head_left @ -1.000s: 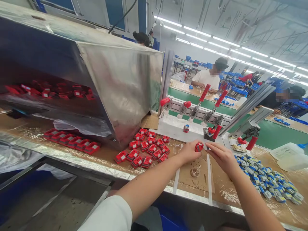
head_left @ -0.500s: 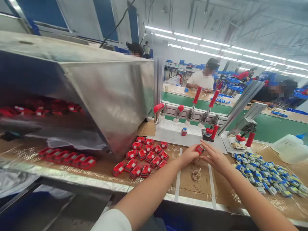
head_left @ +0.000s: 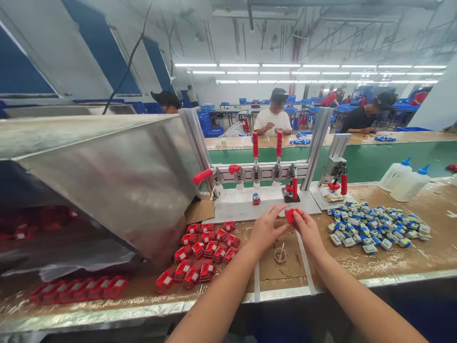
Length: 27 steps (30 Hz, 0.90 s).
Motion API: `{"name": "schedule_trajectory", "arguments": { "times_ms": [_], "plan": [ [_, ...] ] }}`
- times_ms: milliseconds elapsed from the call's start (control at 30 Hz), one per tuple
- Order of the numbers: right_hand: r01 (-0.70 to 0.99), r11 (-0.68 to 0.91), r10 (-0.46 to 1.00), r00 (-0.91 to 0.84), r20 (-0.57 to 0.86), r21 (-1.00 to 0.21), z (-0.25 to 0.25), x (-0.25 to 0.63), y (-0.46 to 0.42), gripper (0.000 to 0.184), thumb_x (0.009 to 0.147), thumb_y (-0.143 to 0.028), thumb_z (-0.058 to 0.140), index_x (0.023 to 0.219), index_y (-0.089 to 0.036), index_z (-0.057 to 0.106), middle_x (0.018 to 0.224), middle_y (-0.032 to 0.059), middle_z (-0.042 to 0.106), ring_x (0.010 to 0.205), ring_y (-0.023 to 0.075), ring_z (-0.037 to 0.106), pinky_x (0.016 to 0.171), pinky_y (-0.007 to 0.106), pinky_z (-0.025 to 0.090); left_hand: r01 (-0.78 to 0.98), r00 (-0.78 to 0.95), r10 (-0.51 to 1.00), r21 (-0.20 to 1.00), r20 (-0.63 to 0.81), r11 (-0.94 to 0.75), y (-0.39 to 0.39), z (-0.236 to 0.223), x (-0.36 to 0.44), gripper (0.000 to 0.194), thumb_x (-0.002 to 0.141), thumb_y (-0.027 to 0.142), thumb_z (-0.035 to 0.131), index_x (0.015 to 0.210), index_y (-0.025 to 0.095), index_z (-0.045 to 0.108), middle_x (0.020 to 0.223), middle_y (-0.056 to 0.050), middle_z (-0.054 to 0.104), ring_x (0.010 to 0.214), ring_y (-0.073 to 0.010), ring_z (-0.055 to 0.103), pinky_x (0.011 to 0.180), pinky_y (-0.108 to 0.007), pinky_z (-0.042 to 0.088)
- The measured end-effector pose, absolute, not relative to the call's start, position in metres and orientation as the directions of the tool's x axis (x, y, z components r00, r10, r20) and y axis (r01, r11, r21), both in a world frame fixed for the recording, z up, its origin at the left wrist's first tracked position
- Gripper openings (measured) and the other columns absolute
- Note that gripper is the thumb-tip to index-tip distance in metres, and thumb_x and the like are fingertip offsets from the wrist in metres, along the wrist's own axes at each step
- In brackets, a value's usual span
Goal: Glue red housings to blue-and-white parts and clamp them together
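2 hands (head_left: pixel 285 227) (pinching) on red part (head_left: pixel 290 215)

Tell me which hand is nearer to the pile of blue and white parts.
Right. The right hand is just left of the pile of blue and white parts, pinching a red piece. The left hand holds the same piece from farther left, nearer the red parts.
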State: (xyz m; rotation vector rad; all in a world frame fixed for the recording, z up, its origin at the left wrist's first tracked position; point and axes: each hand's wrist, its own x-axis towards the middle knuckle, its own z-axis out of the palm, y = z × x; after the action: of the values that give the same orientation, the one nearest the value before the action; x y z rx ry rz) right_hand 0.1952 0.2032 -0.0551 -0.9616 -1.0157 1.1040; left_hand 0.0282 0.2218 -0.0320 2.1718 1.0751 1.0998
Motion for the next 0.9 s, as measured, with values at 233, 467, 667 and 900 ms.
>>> {"name": "schedule_trajectory", "arguments": {
  "times_ms": [233, 467, 667, 900],
  "plan": [
    [-0.409, 0.077, 0.996, 0.077, 0.049, -0.909, -0.041, 0.198, 0.206, 0.056, 0.075, -0.069, 0.078, 0.102, -0.022, 0.067, 0.104, 0.006, 0.075, 0.104, 0.0254, 0.068, 0.097, 0.039, 0.052, 0.266, 0.341, 0.846, 0.821, 0.41, -0.505, 0.232, -0.012, 0.059, 0.042, 0.084, 0.025, 0.072, 0.126, 0.023, 0.07, 0.121, -0.007, 0.074, 0.097, -0.0202, 0.071, 0.083, -0.031, 0.059],
    [-0.124, 0.203, 0.949, 0.269, 0.164, -0.971, -0.04, 0.226, 0.241, 0.054, 0.079, -0.065, 0.072, 0.11, -0.022, 0.06, 0.11, 0.0092, 0.07, 0.101, 0.0263, 0.065, 0.082, 0.038, 0.054, 0.321, 0.292, 0.89, 0.841, 0.35, -0.436, 0.256, -0.015, 0.06, 0.045, 0.08, 0.037, 0.075, 0.121, 0.02, 0.073, 0.111, -0.007, 0.076, 0.089, -0.0199, 0.069, 0.077, -0.029, 0.056],
    [0.171, 0.203, 0.946, 0.219, 0.238, -0.964, -0.016, 0.249, 0.309, 0.032, 0.077, -0.046, 0.067, 0.097, -0.025, 0.053, 0.097, 0.0044, 0.07, 0.089, 0.0226, 0.065, 0.078, 0.035, 0.05, 0.431, 0.287, 0.939, 0.85, 0.188, -0.302, 0.309, -0.026, 0.043, 0.05, 0.074, 0.044, 0.076, 0.115, 0.015, 0.075, 0.099, -0.007, 0.076, 0.075, -0.0178, 0.065, 0.07, -0.028, 0.05],
    [0.149, 0.247, 0.959, 0.103, 0.264, -0.957, 0.006, 0.245, 0.307, 0.04, 0.078, -0.056, 0.065, 0.094, -0.027, 0.043, 0.061, -0.0048, 0.062, 0.058, 0.0201, 0.058, 0.059, 0.032, 0.045, 0.42, 0.408, 0.905, 0.856, 0.119, -0.302, 0.344, -0.032, 0.058, 0.052, 0.067, 0.046, 0.081, 0.108, 0.014, 0.078, 0.088, -0.005, 0.075, 0.067, -0.0162, 0.061, 0.062, -0.025, 0.045]
  ]
}}
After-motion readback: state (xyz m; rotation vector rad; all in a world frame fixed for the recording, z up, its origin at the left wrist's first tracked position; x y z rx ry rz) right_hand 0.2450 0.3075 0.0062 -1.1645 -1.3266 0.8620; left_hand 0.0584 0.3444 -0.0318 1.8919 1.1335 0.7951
